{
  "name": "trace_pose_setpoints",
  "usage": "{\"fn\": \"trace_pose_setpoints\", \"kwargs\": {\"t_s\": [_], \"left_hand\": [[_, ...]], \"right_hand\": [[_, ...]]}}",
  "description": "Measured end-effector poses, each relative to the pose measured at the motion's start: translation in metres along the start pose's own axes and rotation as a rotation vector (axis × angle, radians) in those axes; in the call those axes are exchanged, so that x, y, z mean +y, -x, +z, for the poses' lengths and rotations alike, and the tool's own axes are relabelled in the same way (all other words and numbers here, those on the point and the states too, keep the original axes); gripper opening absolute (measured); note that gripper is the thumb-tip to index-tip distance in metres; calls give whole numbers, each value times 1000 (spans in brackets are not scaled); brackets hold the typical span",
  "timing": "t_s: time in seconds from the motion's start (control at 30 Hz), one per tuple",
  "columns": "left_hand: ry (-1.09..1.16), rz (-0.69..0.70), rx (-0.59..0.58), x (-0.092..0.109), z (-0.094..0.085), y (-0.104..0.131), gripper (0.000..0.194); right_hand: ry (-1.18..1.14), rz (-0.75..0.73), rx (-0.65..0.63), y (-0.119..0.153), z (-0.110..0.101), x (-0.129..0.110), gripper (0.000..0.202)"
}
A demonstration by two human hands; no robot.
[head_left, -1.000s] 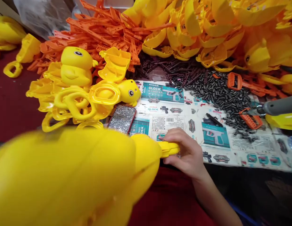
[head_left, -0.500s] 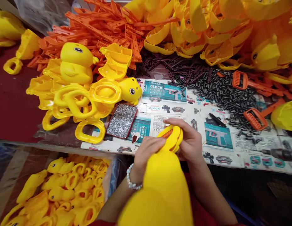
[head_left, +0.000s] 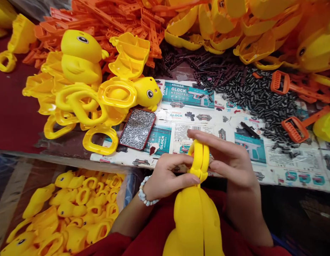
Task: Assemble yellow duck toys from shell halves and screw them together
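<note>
A yellow plastic duck toy (head_left: 198,220) with a ring handle is between my hands, its lengthwise seam facing up and its body close to my red clothing. My left hand (head_left: 170,174), with a beaded bracelet at the wrist, pinches the base of the ring handle (head_left: 200,160) between thumb and fingers. On the other side, my right hand (head_left: 231,163) has its fingers bent loosely about the top and right side of that handle. The handle's two halves lie against each other with a thin gap line. Some orange plastic shows inside the ring.
A tray of small metal screws (head_left: 138,128) lies on the printed cardboard (head_left: 180,117). Yellow duck halves (head_left: 122,92) and rings are at left, orange strips (head_left: 101,32) behind, black cylinders (head_left: 268,106) at right. Below left, a box holds several duck toys (head_left: 82,213).
The duck toy has turned so its seam and handle edge face up. My right hand has loosened and shifted right, while my left hand keeps hold near the handle base. The view has tilted down slightly.
</note>
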State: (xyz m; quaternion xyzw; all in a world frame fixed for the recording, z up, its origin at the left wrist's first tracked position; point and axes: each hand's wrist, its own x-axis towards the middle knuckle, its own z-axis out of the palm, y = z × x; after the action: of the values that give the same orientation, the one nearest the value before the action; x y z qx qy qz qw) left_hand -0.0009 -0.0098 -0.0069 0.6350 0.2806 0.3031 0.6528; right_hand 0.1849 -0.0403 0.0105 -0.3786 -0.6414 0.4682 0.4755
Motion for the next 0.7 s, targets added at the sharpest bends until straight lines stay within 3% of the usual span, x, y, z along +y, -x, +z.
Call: {"fn": "trace_pose_setpoints", "kwargs": {"t_s": [0.23,0.37,0.53,0.7], "left_hand": [[-105,247,95,-3,8,-1,40],[-185,301,58,1,10,-2,41],[-229,380,88,1,8,0,33],[-224,381,101,-2,9,1,31]], "right_hand": [[-47,-49,449,-9,28,12,15],[-1,-57,536,-15,37,16,23],[-116,-177,723,-20,46,18,24],[-24,-174,766,-19,50,19,27]]}}
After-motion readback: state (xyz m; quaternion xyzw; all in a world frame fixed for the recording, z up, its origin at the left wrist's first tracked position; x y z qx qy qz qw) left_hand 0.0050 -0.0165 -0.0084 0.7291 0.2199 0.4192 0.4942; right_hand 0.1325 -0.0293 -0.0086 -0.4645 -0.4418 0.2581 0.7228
